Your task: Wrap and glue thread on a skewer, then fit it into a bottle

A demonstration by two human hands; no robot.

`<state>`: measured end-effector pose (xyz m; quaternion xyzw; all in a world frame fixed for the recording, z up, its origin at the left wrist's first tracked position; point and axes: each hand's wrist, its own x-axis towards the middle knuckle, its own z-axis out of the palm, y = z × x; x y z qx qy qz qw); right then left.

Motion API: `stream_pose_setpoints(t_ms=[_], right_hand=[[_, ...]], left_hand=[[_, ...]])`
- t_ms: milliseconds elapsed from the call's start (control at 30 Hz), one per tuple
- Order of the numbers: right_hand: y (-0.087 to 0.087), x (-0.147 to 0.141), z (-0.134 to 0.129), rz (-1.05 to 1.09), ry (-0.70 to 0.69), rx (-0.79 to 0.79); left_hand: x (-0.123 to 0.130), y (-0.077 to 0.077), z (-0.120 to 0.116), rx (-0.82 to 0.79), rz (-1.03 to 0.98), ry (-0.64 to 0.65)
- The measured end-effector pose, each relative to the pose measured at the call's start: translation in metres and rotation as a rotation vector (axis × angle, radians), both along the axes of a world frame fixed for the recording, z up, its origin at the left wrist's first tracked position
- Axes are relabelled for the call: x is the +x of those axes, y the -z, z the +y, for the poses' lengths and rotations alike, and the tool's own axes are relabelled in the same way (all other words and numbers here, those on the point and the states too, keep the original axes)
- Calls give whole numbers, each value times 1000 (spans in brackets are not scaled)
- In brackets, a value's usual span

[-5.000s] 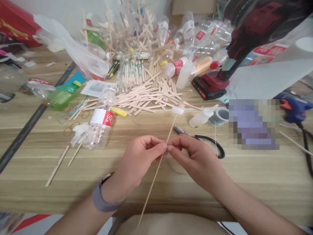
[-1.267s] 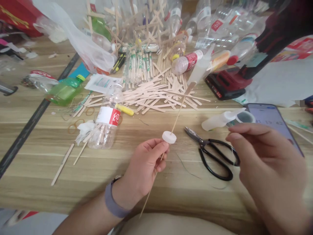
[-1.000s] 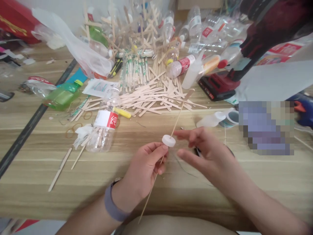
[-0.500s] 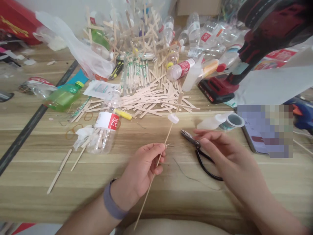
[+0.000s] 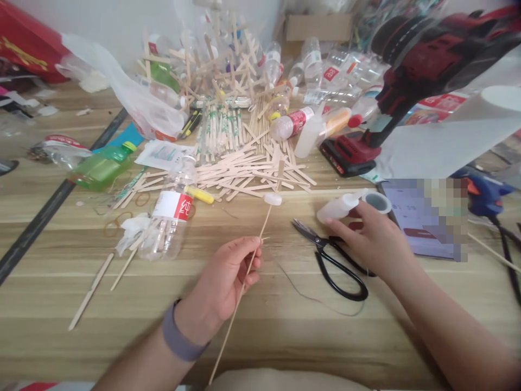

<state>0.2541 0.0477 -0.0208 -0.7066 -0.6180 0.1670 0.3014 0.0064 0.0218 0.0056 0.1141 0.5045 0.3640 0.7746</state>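
My left hand (image 5: 234,277) is closed in a pinch round a thin bamboo skewer (image 5: 232,320), which slants up and away over the table. A white bottle cap (image 5: 272,200) sits on the skewer's upper part. A small pale sliver pokes out by the fingertips. My right hand (image 5: 374,233) has thumb and fingers apart beside a small white squeeze bottle (image 5: 336,207) lying on its side; whether they touch it is hard to tell. Black-handled scissors (image 5: 320,244) lie on the table just left of that hand. A thin dark thread (image 5: 301,293) lies between the hands.
A clear bottle (image 5: 165,244) holding sticks stands left. Wooden sticks (image 5: 240,174) are heaped behind, with plastic bottles beyond. A red-black power tool (image 5: 354,155), a grey cup (image 5: 378,202), a phone (image 5: 407,212) and a blue glue gun (image 5: 486,190) are to the right.
My right hand has let go of the scissors, which now lie on the table, and moved up to the small white bottle. My left hand keeps its pinch on the skewer.
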Motion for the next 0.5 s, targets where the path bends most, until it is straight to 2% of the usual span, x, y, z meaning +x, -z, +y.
stream_pose_setpoints(t_ms=[100,200,267,433,500], right_hand=[[0,-2,1,-140,-66,114],[-7,-8,-6,-157,-115,173],[-15,-15,-14,-113,-190,135],[-33,-33,-23,63,-544,74],[-36,-38,-22,146,-607,55]], left_hand=[[-1,1,1,-23,-23,-9],[-1,3,3,-32,-38,-15],[-1,3,3,-35,-42,-18],[-1,-1,3,-33,-21,-18],[0,-3,2,-11,-10,-16]])
